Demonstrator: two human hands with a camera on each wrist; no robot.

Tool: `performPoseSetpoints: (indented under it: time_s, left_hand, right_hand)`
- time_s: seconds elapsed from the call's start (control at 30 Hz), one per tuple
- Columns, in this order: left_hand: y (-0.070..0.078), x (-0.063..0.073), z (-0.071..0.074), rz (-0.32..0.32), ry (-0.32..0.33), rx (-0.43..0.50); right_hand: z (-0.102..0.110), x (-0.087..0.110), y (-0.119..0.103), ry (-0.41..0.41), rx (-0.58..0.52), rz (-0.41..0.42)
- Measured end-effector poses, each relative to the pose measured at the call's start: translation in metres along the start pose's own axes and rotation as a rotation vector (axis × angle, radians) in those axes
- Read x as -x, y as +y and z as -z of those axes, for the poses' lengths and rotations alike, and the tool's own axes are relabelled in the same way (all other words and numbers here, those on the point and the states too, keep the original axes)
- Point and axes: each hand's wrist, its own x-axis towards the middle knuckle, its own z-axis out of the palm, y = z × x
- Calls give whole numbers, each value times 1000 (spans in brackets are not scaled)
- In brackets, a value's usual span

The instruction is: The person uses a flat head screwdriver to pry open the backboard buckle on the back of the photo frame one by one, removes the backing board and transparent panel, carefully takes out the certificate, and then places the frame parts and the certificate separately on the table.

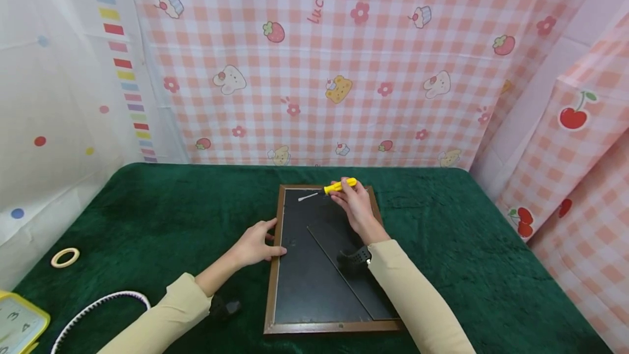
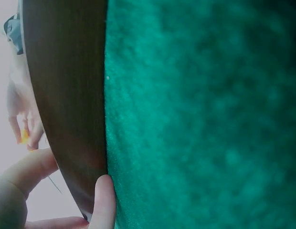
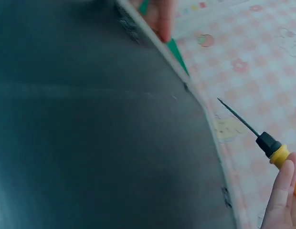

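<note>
**Holding a screwdriver over a brown frame**

Grips the yellow handle of the screwdriver in the right hand, thumb and fingers closed on it. In the head view, points the metal shaft left and slightly toward the near side, above the far part of the black board set within the frame. In the right wrist view, holds the tip up, clear of the board.

Grasps the frame by its left edge with the left hand, digits bent to both sides of the rim; in the left wrist view, presses one fingertip to the brown outer side and reaches over the edge with others. Appears blurred at that hand in the right wrist view.

Has the frame on a dark green cloth, in the near middle of the scene, board facing up, with a thin diagonal line running across it from the middle to the near right.

Wears cream sleeves and, on the right wrist, a black strap. At left, has a pale ring; nearer, a white curved band and part of a yellow-rimmed clock. Faces a pink checked curtain on the far side.
</note>
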Motion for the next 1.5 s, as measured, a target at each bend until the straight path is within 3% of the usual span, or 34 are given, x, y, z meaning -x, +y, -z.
performPoseSetpoints:
  time_s: [0.47, 0.93, 1.33, 1.5]
  left_hand:
    - [-1, 0, -1, 12, -8, 6]
    - [1, 2, -1, 10, -15, 26]
    - [0, 2, 0, 12, -17, 77]
    - [0, 2, 0, 9, -19, 70]
  right_hand:
    - [-18, 6, 23, 68, 12, -90]
    - [-17, 7, 30, 95, 1, -50]
    - [-26, 12, 32, 127, 110, -24]
    - [-26, 11, 34, 122, 97, -10]
